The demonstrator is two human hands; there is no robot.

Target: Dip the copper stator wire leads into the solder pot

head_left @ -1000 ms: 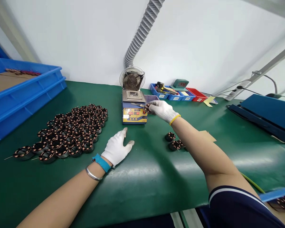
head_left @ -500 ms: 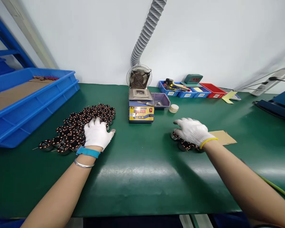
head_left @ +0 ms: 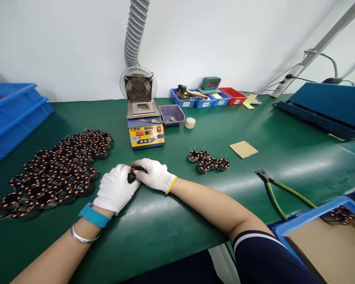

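Observation:
A dark motor stator [head_left: 131,176] is held between my two gloved hands in front of the soldering pot. My left hand [head_left: 116,189] is closed around its left side. The fingers of my right hand [head_left: 152,173] are closed on it from the right, and both hands hide most of it. To the left, many copper-wound stators [head_left: 57,169] stand packed together on the green table [head_left: 177,221]. A small group of stators [head_left: 204,161] with thin wire ends sits right of my right hand.
Behind the hands stands the yellow and blue soldering pot [head_left: 146,134], beside a purple tray [head_left: 172,115] and a white round tin [head_left: 190,123]. A cardboard piece [head_left: 243,149] and green-handled cutters [head_left: 273,185] lie right. Blue crates [head_left: 14,122] stand left; another blue crate [head_left: 286,236] is at lower right.
My left hand has left the large stator pile, and my right hand has come left from the small group. Both now meet on one stator. The view has turned right.

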